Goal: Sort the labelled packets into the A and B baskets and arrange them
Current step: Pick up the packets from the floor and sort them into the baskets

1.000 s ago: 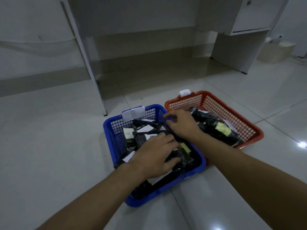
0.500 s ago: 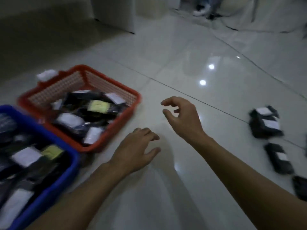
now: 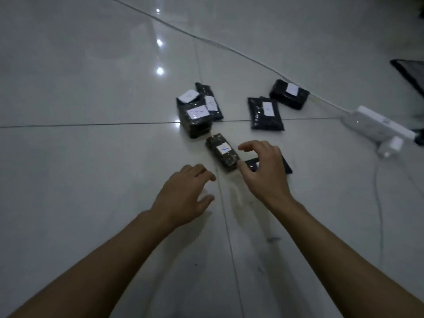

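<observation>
Several dark packets with white labels lie on the pale tiled floor. The nearest packet [image 3: 222, 153] lies just in front of my hands. My right hand [image 3: 263, 171] hovers beside it on the right, fingers spread and curled, holding nothing; it partly hides another packet [image 3: 285, 166]. My left hand [image 3: 187, 193] is lower left of the nearest packet, open and empty. Farther off, a small stack of packets [image 3: 197, 111] sits in the middle, a flat packet [image 3: 266, 113] to its right, and another packet [image 3: 289, 94] beyond that. The baskets are out of view.
A white power strip [image 3: 376, 126] with a plug and cable lies at the right. A thin white cable [image 3: 206, 41] runs diagonally across the floor behind the packets. A dark object [image 3: 410, 74] sits at the right edge.
My view has swung right, from the blue and red baskets to the loose packets on the floor. Both hands left the blue basket and now reach toward the nearest packet.
</observation>
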Demonstrator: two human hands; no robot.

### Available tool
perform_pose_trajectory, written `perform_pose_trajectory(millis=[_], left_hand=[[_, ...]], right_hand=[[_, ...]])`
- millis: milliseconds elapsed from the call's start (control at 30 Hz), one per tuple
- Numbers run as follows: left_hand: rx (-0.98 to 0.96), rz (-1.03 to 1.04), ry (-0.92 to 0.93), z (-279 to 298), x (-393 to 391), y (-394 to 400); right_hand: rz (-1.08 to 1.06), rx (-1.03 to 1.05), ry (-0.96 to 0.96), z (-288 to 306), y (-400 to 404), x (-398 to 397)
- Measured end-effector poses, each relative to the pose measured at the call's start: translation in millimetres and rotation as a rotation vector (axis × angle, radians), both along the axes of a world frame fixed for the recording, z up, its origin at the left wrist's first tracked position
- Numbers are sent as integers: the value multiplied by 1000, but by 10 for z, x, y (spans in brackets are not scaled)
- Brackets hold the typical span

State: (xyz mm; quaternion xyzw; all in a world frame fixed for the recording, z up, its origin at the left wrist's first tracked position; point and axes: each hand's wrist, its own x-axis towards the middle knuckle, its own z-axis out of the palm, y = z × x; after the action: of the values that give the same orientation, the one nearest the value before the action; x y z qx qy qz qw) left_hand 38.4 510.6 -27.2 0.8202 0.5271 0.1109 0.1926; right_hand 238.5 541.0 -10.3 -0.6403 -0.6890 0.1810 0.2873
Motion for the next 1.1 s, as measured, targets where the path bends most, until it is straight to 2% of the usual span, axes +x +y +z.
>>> perform_pose_trajectory(millis=[200, 333, 433, 567, 800, 967, 1100], left_hand=[[137, -95, 245, -50, 412, 841], [48, -180, 450, -99, 549, 1210], [14, -224, 487, -167, 556, 1301], [68, -191, 423, -208, 394, 1297], [55, 67, 68, 5, -222, 934], [164, 170, 47, 148, -896, 509], [195, 287, 68, 321, -1464, 59]], right_hand=[[-138, -162, -194, -190, 28, 660], [-79, -309, -320, -209, 179, 782], [30, -423, -395, -229, 342, 797], [139, -495, -464, -293, 480, 757], [133, -298, -421, -154, 446, 301], [214, -97, -369, 12, 342, -312], [310, -31, -340, 84, 224, -945]])
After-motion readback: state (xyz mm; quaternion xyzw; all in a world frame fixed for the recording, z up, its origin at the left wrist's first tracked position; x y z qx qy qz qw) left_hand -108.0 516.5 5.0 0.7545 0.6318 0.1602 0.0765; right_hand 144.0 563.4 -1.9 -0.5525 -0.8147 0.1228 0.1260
